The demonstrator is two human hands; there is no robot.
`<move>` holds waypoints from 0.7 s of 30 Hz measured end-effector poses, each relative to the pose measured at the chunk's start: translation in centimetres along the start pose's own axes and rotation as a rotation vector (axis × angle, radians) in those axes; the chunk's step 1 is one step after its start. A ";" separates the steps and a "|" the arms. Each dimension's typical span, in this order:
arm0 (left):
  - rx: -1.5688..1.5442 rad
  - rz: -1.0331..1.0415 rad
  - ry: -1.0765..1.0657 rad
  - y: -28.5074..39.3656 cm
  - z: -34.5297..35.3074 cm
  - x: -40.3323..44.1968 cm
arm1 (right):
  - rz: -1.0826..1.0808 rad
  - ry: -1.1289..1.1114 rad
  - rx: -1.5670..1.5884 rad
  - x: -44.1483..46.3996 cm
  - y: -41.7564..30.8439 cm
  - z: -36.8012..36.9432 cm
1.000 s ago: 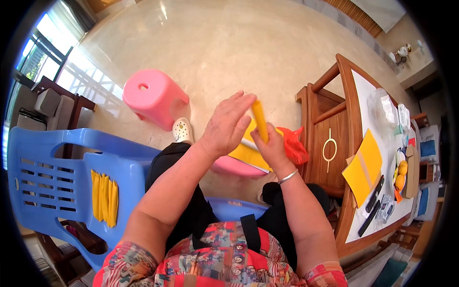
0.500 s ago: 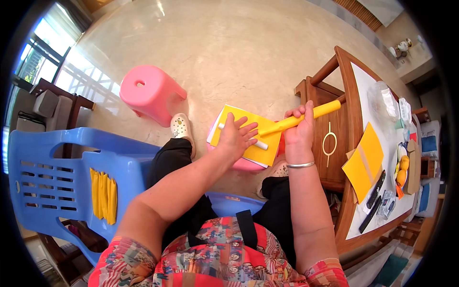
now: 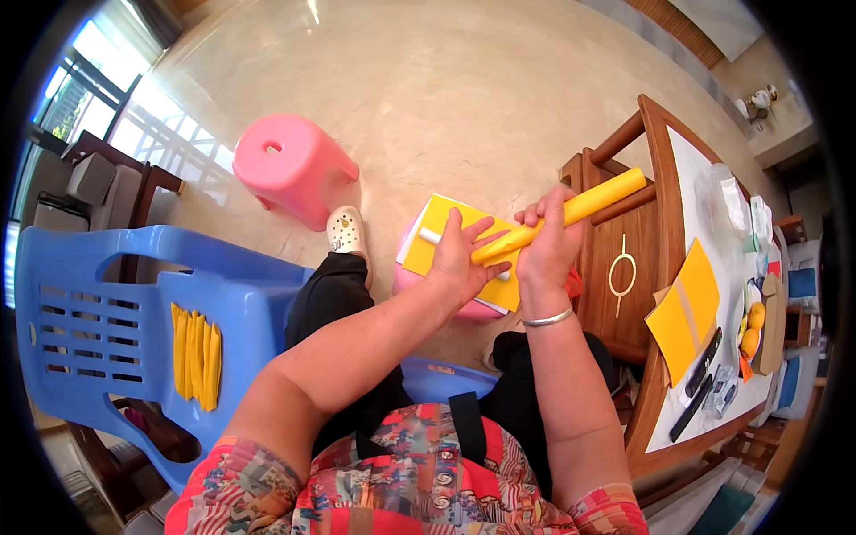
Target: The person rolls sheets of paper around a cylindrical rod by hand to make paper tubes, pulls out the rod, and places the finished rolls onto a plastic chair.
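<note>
Tube (image 3: 604, 194), yellow, held in the right hand (image 3: 548, 252), slants up and rightward, its lower end just beside the left hand (image 3: 457, 259), fingers spread, above the yellow sheet (image 3: 442, 217).

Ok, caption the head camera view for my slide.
Right hand grips a yellow roll; open left hand at its tip, over a yellow sheet.
</note>
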State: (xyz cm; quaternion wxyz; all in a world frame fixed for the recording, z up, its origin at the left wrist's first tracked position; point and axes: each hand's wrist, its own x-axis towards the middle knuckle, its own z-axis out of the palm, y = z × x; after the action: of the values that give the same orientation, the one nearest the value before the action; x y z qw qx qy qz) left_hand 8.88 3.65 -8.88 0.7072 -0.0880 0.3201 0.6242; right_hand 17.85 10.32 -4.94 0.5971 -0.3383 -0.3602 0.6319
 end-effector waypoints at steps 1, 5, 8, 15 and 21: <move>0.080 0.020 0.046 0.0 0.1 -0.2 | 0.001 0.009 -0.012 -0.2 0.1 0.1; 0.423 0.171 0.178 1.0 0.0 0.7 | -0.083 -0.072 -0.255 0.6 0.6 -1.5; 0.641 0.401 0.127 4.0 0.3 -0.1 | -0.283 -0.130 -0.756 1.6 2.3 -4.1; 0.568 0.714 -0.207 4.6 1.8 -2.0 | -0.434 -0.495 -1.209 -0.9 3.4 -3.7; 0.323 0.626 0.034 3.8 1.0 -0.7 | -0.497 -0.646 -1.345 -2.7 5.1 -3.2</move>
State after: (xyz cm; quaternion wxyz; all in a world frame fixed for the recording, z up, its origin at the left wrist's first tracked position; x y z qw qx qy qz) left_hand 5.62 4.42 -6.61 0.4810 0.1171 0.4377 0.7506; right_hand 18.13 7.64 -10.94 0.2535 -0.3363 -0.8862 0.1931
